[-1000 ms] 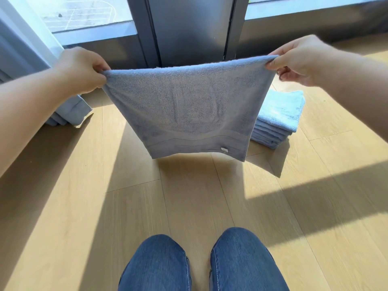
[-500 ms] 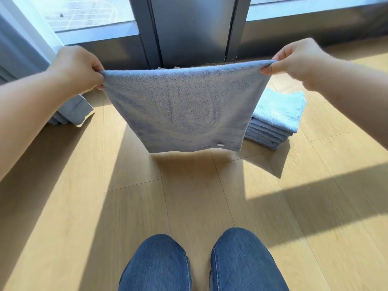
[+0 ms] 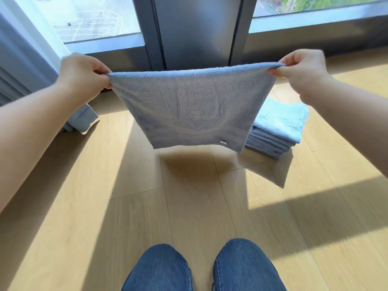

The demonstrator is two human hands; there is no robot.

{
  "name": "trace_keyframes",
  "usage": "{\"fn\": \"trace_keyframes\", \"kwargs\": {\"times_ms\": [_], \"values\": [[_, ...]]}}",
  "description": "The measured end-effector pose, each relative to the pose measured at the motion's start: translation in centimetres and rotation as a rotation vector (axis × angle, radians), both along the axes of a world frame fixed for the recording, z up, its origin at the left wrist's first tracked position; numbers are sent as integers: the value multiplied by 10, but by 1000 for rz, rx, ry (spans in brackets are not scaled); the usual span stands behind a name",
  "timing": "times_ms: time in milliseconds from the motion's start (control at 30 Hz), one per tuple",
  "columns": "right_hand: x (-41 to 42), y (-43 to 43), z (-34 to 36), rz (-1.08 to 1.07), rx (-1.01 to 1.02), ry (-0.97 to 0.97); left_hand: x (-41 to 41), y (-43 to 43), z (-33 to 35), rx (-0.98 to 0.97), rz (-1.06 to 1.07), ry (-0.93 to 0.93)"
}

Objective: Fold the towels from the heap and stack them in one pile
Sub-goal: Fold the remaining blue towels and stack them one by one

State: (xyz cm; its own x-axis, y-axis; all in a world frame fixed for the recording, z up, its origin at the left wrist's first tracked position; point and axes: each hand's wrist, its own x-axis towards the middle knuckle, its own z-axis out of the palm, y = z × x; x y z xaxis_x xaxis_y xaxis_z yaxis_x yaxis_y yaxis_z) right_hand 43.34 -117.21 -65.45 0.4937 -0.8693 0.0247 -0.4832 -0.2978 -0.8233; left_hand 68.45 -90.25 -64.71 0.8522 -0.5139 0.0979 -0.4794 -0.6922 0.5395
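Progress: a pile of folded towels (image 3: 279, 122) stands on the floor (image 3: 147, 206) at the right, several layers deep, with its edges roughly in line. That part is judged done.

One towel (image 3: 189, 110) is in work. It hangs in the air in front of the window frame (image 3: 195, 32), clear of the floor, and its lower right corner overlaps the pile in view. The left hand (image 3: 81, 75) pinches the upper left corner, and the right hand (image 3: 302, 68) pinches the upper right corner between thumb and fingers. The top edge is taut and nearly level. That edge is thick and rounded, so the towel is judged already doubled once. At least one more fold and the placing on the pile remain.

The heap cannot be identified. Pale blue cloth (image 3: 84, 120) lies behind the left forearm, and it may be the heap or the curtain hem.

Materials: the towel is looped terry, dull blue-grey and limp, with a flat woven band above the lower hem and a small white label (image 3: 223, 142). The top towel of the pile is a brighter blue. The floor is smooth, light wood planking, striped with sun and shadow. The knees (image 3: 159, 269) are in denim
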Motion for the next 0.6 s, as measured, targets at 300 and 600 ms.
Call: {"fn": "trace_keyframes", "kwargs": {"times_ms": [300, 600], "values": [[-93, 56, -57, 101, 74, 16, -68, 78, -58, 149, -144, -22], [-137, 109, -201, 52, 376, 317, -115, 125, -196, 498, -106, 333]]}}
